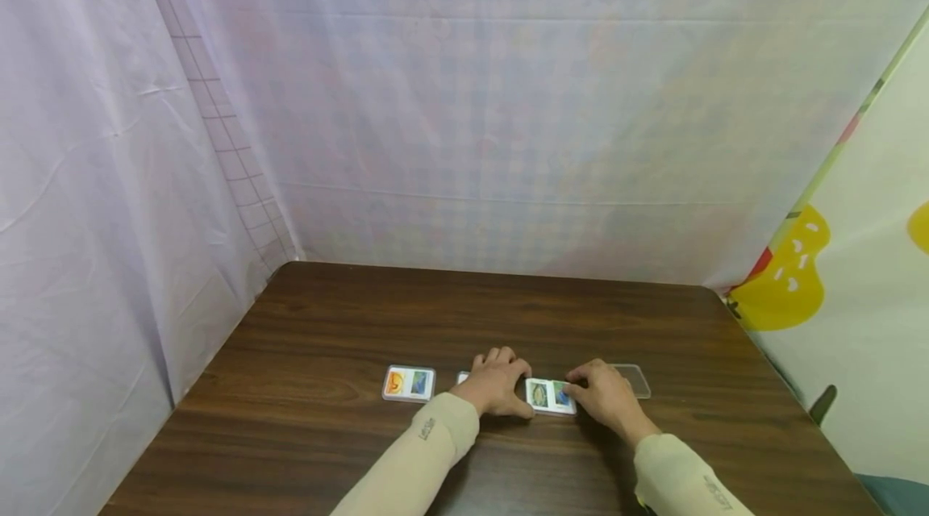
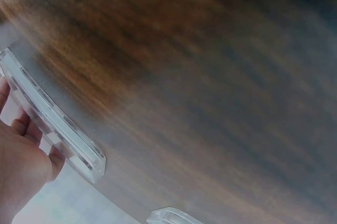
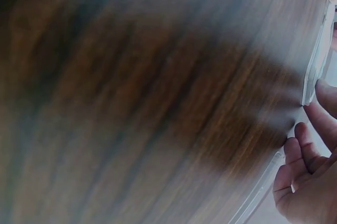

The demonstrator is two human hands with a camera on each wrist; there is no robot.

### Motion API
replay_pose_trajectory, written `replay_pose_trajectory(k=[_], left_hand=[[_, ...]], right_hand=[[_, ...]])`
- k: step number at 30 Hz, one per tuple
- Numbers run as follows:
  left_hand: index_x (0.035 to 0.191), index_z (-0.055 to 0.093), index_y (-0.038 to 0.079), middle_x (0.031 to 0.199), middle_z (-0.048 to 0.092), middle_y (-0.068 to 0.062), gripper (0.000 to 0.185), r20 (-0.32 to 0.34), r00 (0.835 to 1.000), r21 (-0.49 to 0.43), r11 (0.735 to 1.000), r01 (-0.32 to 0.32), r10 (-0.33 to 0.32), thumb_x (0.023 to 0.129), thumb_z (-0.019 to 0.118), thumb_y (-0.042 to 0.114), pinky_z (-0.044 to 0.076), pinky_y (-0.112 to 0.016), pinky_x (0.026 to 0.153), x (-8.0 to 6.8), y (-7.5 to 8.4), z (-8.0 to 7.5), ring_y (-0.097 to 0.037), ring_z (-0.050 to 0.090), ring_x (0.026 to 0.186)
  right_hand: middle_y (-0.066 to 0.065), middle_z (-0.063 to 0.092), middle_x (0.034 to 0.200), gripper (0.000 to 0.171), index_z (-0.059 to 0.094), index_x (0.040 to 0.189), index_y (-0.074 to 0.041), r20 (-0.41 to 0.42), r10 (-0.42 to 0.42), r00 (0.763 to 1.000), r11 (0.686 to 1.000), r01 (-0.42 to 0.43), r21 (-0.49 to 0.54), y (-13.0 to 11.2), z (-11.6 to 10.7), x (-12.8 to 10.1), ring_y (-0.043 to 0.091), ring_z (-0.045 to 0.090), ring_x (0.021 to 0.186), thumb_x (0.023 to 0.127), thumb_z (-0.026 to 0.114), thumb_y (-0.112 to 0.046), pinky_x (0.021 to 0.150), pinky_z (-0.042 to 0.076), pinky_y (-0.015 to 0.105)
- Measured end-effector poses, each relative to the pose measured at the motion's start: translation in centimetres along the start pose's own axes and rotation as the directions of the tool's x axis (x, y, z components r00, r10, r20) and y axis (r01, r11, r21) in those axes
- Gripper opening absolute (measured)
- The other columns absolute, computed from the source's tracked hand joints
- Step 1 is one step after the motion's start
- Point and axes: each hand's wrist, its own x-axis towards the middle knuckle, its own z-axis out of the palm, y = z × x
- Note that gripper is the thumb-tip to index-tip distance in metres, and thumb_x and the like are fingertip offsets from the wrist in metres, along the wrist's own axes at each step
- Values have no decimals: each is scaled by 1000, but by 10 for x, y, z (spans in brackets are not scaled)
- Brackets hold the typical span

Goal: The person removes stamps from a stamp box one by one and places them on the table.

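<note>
A clear plastic case with two picture cards [image 1: 550, 397] lies between my hands on the brown table. My left hand [image 1: 499, 385] grips its left end, thumb at the near corner and index finger at the far one. At its right end, the fingertips and thumb of my right hand [image 1: 604, 393] pinch the edge. The other left fingers are behind another clear case [image 2: 58, 124], mostly hidden by that hand in the head view. A third case with an orange and a blue picture [image 1: 410, 384] lies left of my left hand.
Just beyond my right hand lies a clear case [image 1: 637, 379] with no cards visible in it, partly covered by the hand. White curtains [image 1: 479, 113] hang behind the brown table [image 1: 319, 314] and along its left side.
</note>
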Motion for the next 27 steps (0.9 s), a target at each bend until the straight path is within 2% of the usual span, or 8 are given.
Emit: replay_pose_trajectory(k=[12, 19, 27], left_hand=[[121, 61, 26, 124, 50, 2, 56, 8, 1000, 1, 1000, 0, 0, 75, 79, 53, 34, -36, 96, -1, 0, -1, -17, 44, 116], [121, 61, 26, 123, 49, 3, 56, 7, 1000, 0, 1000, -5, 5, 75, 79, 53, 34, -36, 94, 0, 0, -1, -17, 44, 116], [120, 61, 26, 123, 49, 3, 56, 7, 1000, -5, 1000, -1, 1, 74, 80, 53, 34, -36, 94, 0, 0, -1, -16, 43, 115]], right_hand=[[13, 67, 103, 13, 76, 93, -9, -14, 35, 999, 999, -35, 36, 0, 1, 4, 38, 60, 103, 85, 75, -19, 87, 44, 58], [10, 71, 97, 8, 75, 89, -9, -4, 73, 997, 991, -72, 115, 0, 1, 9, 33, 64, 97, 85, 74, -16, 87, 46, 53], [6, 71, 93, 9, 74, 90, -8, 29, 119, 993, 973, -122, 195, -3, -3, 11, 23, 62, 88, 87, 72, -17, 80, 47, 47]])
